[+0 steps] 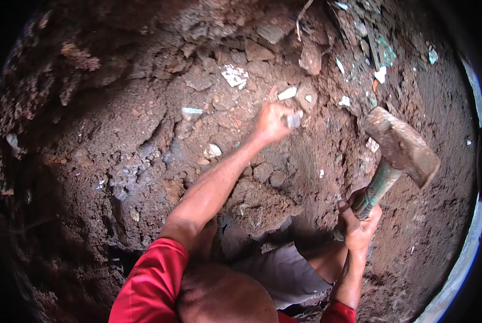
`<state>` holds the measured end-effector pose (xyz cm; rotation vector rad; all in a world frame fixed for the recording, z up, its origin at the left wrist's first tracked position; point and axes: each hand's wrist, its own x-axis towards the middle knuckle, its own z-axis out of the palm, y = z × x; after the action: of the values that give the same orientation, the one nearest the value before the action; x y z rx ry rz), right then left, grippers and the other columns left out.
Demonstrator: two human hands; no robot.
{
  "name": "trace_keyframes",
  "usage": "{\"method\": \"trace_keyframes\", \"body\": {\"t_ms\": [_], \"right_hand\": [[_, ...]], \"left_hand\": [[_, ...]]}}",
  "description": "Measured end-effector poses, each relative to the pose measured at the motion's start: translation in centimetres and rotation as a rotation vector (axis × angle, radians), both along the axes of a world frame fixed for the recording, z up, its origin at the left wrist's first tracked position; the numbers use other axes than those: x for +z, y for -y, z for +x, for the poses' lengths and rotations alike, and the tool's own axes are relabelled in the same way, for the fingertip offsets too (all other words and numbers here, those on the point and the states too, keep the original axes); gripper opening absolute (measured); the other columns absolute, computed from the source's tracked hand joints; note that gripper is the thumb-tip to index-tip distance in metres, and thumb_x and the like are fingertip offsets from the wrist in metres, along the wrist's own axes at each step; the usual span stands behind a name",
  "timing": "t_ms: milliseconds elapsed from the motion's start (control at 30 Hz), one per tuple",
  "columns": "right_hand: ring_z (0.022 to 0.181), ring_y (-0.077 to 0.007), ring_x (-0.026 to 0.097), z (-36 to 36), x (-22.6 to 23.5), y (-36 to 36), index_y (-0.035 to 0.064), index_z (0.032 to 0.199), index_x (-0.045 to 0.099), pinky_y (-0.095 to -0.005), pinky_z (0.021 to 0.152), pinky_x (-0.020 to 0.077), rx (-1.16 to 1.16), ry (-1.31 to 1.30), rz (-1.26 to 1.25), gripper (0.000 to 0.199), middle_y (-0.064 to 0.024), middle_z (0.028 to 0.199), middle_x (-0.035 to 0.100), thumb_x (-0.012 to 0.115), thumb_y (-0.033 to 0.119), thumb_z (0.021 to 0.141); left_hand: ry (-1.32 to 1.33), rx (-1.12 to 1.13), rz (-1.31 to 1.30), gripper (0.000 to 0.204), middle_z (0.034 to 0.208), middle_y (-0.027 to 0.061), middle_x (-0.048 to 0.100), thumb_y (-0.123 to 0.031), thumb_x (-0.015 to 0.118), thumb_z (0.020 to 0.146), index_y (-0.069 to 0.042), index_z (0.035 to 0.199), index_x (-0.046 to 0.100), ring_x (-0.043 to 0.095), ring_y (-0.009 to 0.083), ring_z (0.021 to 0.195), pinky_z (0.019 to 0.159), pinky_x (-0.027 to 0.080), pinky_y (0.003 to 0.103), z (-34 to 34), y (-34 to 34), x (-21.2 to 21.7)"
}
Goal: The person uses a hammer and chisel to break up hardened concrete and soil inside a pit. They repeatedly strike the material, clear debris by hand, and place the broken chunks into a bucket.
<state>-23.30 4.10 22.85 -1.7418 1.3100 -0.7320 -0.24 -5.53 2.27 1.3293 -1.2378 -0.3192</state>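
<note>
My left hand (273,123) reaches out over the rubbly soil, its thumb and fingers closed around a small grey stone (293,119). A white fragment (287,93) lies just beyond its fingers. On the right, my right hand (361,226) grips the green, worn handle of an axe (405,148). Its heavy, rusty, mud-caked head is raised above the ground, with the broader end toward the right. Below my left forearm sits a large clod of earth (260,207).
A rough brown earth bank (128,48) with rocks rises at the back. White and pale green scraps, such as a white piece (234,76) and green plastic (385,51), are scattered in it. A pale curved edge (456,274) runs along the far right.
</note>
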Motion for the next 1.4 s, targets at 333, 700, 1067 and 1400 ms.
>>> {"method": "trace_keyframes", "body": {"t_ms": [333, 700, 1067, 1400], "right_hand": [[0.051, -0.0042, 0.044, -6.1, -4.6, -1.7, 0.0039, 0.068, 0.049, -0.0228, 0.046, 0.035, -0.075, -0.199, 0.119, 0.018, 0.004, 0.056, 0.045, 0.063, -0.006, 0.074], [0.042, -0.0077, 0.048, -5.7, -5.2, -2.9, 0.0047, 0.073, 0.049, -0.0231, 0.039, 0.0374, -0.183, 0.028, 0.328, 0.02, 0.0009, 0.056, 0.049, 0.063, -0.008, 0.076], [0.042, -0.0076, 0.048, -5.7, -5.3, -2.7, 0.0039, 0.075, 0.049, -0.0231, 0.039, 0.0365, -0.183, 0.078, 0.323, 0.019, 0.0002, 0.055, 0.05, 0.064, -0.008, 0.075], [0.043, -0.0063, 0.044, -8.8, -7.3, -4.3, 0.0065, 0.071, 0.046, -0.0224, 0.039, 0.0343, -0.092, -0.144, 0.103, 0.023, 0.0022, 0.056, 0.045, 0.063, -0.008, 0.075]], "left_hand": [[-0.621, -0.029, 0.242, 0.038, 0.052, -0.0001, 0.052, -0.036, 0.072, 0.085, -0.006, 0.066, 0.061, 0.051, 0.0087, 0.045, 0.046, 0.047, 0.026, 3.6, 1.6, 10.0], [-0.413, 0.022, 0.121, 0.032, 0.059, -0.0015, 0.064, -0.024, 0.075, 0.084, -0.003, 0.062, 0.066, 0.055, 0.0046, 0.052, 0.05, 0.044, 0.026, -1.5, -0.9, 3.2], [-0.849, -0.202, 0.44, 0.027, 0.064, 0.0028, 0.061, -0.028, 0.067, 0.09, -0.007, 0.075, 0.059, 0.061, 0.0115, 0.055, 0.051, 0.054, 0.028, -8.7, -8.2, 1.4], [0.043, -0.258, 0.207, 0.01, 0.069, 0.0073, 0.068, -0.02, 0.07, 0.086, -0.012, 0.083, 0.073, 0.064, 0.0128, 0.057, 0.051, 0.055, 0.03, -2.2, -7.6, -1.0]]}}
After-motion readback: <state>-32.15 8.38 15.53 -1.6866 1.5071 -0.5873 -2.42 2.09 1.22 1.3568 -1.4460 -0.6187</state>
